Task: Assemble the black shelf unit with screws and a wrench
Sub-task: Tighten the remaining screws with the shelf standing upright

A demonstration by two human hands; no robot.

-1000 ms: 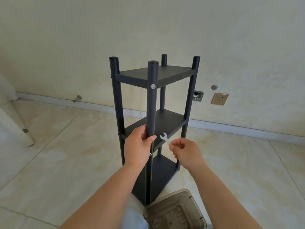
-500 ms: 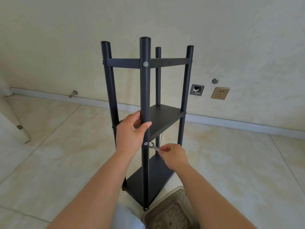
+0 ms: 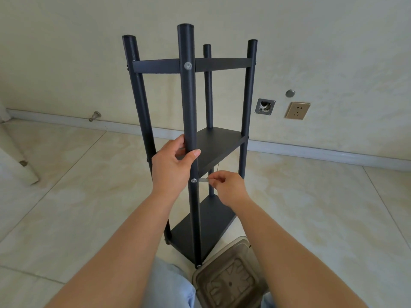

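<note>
- The wrench (image 3: 204,180) is pinched by the right hand (image 3: 229,187), its head set on the middle screw (image 3: 194,180).
- Just above, the front post (image 3: 188,103) is gripped by the left hand (image 3: 172,167).
- The shelf (image 3: 219,143) stands built; the top screw (image 3: 188,66) appears seated; tightening seems left.

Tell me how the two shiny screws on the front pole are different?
The top screw sits high on the front pole, level with the top shelf; the middle screw sits lower, by the middle shelf. The top screw is untouched; the middle screw has the wrench on it, pinched by the right hand. Both are round and silver.
</note>
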